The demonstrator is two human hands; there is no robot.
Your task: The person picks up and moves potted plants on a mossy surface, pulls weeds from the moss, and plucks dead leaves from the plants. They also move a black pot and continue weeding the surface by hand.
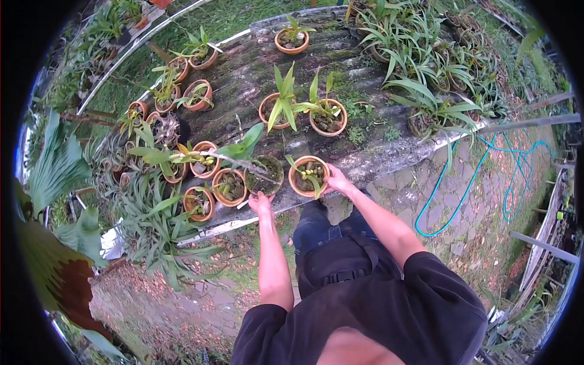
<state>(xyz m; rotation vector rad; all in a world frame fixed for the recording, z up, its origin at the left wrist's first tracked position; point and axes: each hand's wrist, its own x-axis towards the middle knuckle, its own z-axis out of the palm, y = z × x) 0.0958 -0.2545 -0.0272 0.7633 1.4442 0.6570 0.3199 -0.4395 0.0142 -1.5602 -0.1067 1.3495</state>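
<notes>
My right hand grips the right side of a terracotta pot near the front edge of the bench. That pot holds a small plant with yellow-green leaves. To its left is a dark, mossy pot with a broad-leaved plant leaning out of it. My left hand is closed at the front rim of the mossy pot; its fingertips are partly hidden against the pot. Another terracotta pot stands just left of the mossy one.
The weathered, corrugated bench carries several more potted plants at its left and middle, including a terracotta pot farther back. Dense long-leaved plants fill the right end. A teal hose loops over the stone paving.
</notes>
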